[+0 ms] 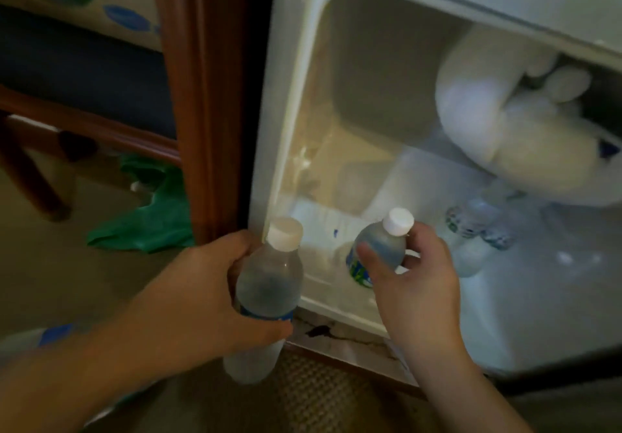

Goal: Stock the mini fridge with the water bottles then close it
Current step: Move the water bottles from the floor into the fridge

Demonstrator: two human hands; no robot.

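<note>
The white mini fridge (296,102) stands open in front of me. My left hand (215,284) grips a clear water bottle (269,284) with a white cap and blue label, upright just outside the fridge's lower left corner. My right hand (417,284) holds a second bottle (380,247) by its shoulder, white cap up, at the fridge's front edge over its floor. Further right lie other water bottles (478,230), blurred.
A thick white frost lump (498,129) hangs at the upper right of the fridge. A brown wooden cabinet post (205,96) borders the fridge on the left. A green cloth (151,217) lies on the floor beside a wooden chair (84,123).
</note>
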